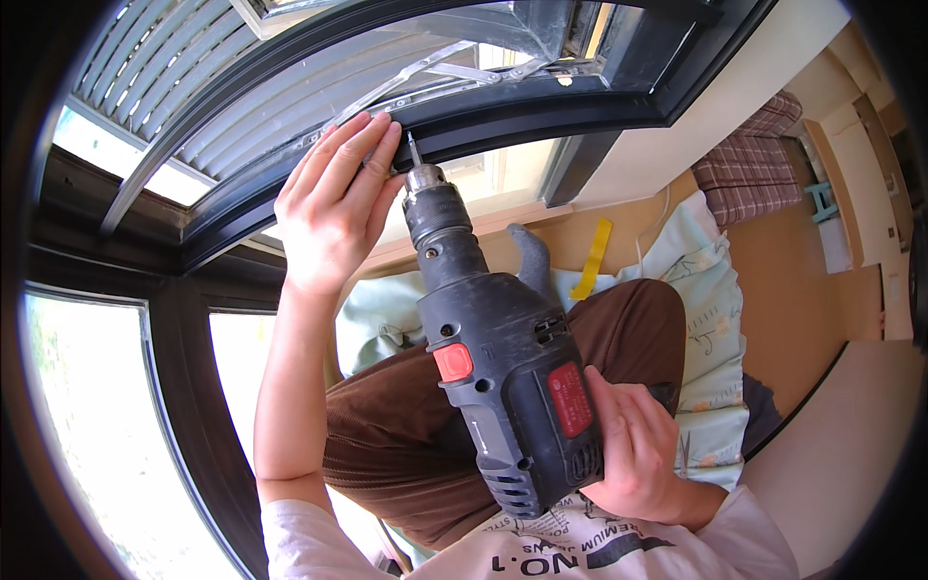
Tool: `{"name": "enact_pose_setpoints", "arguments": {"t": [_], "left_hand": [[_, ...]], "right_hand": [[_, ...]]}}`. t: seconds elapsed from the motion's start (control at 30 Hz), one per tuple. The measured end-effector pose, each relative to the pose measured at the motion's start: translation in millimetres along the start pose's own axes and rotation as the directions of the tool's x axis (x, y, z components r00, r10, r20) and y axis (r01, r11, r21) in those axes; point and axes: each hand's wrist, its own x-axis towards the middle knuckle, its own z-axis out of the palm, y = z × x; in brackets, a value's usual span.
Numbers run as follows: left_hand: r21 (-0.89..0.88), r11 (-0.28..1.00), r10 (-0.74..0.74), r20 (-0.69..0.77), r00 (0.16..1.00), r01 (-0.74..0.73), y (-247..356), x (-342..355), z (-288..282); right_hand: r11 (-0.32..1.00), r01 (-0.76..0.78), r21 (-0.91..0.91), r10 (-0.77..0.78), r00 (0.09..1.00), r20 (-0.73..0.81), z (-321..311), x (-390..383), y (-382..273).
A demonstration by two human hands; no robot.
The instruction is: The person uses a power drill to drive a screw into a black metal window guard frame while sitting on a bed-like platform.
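Note:
A black and grey power drill (pixel 505 367) with red parts lies diagonally across the middle, above my lap. My right hand (pixel 638 449) is closed round its rear end; part of the grip is hidden behind the body. The metal chuck (pixel 423 178) holds a thin bit (pixel 414 148), whose tip is at the black window frame (pixel 464 135). Just left of the bit, my left hand (pixel 333 198) rests its outstretched fingers on the frame, the thumb beside the chuck. Whether anything small lies under those fingers is hidden. Behind them runs a metal window stay (pixel 411 70).
My brown-trousered knees (pixel 638 329) are bent beneath the drill. A pale blue flowered cloth (pixel 710 290) lies under me, with scissors (pixel 685 452) at the right. A yellow strip (pixel 593 259) lies beyond my knee. Plaid cushions (pixel 749 169) stand at the far right; grey louvres (pixel 159 68) are outside.

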Motion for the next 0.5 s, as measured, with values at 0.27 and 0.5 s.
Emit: {"name": "enact_pose_setpoints", "arguments": {"t": [0.27,0.5], "left_hand": [[-0.018,1.0,-0.02,0.024,0.999,0.021,0.7,-1.5,-1.5],[-0.016,0.999,-0.037,0.037,0.999,0.038,1.6,-1.2,-3.1]], "right_hand": [[1.0,-0.003,0.003,0.003,1.0,0.007,0.0,1.1,-0.8],[1.0,0.002,-0.002,-0.002,1.0,0.006,-0.5,1.4,0.0]]}}
